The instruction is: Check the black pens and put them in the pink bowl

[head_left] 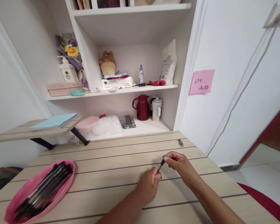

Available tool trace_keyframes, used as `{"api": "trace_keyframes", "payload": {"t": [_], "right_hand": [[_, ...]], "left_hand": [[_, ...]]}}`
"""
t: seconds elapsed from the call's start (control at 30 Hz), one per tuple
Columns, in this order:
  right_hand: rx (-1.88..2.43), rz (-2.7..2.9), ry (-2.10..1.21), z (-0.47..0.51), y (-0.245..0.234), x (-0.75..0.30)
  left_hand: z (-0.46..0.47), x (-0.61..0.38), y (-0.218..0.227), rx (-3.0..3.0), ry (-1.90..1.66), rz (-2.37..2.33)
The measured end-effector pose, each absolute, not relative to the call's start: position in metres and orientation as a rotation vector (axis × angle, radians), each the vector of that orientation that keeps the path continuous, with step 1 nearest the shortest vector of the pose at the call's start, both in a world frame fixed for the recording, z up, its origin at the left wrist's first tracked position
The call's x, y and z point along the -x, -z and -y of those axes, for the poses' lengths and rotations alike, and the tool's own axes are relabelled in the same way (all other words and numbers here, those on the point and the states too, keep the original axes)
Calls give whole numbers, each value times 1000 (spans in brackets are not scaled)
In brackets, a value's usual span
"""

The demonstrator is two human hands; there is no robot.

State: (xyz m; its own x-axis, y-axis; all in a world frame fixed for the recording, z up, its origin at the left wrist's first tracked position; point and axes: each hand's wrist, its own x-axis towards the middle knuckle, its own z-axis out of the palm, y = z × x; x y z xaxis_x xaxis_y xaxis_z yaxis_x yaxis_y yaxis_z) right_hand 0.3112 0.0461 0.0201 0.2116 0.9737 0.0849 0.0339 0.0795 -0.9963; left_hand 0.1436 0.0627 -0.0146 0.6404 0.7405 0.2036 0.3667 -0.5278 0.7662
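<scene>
left hand (147, 186): fingers pinched shut on pen (160, 166), low end
right hand (180, 165): fingers pinched on its tip, above table (107, 174) centre-right
risk: tip piece may slip, roll off

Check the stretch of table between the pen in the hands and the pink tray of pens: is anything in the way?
Nothing visible. The pen is held between left hand and right hand; bare table runs to the pink tray.
</scene>
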Motion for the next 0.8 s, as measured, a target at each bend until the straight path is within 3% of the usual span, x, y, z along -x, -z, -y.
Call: {"api": "trace_keyframes", "payload": {"t": [0.27, 0.8], "right_hand": [[1174, 1044, -1133, -43, -24, -310], [1187, 990, -1089, -46, -17, -311]], "left_hand": [[-63, -143, 14, -2162, -677, -840], [-65, -144, 17, -2160, -671, -845]]}}
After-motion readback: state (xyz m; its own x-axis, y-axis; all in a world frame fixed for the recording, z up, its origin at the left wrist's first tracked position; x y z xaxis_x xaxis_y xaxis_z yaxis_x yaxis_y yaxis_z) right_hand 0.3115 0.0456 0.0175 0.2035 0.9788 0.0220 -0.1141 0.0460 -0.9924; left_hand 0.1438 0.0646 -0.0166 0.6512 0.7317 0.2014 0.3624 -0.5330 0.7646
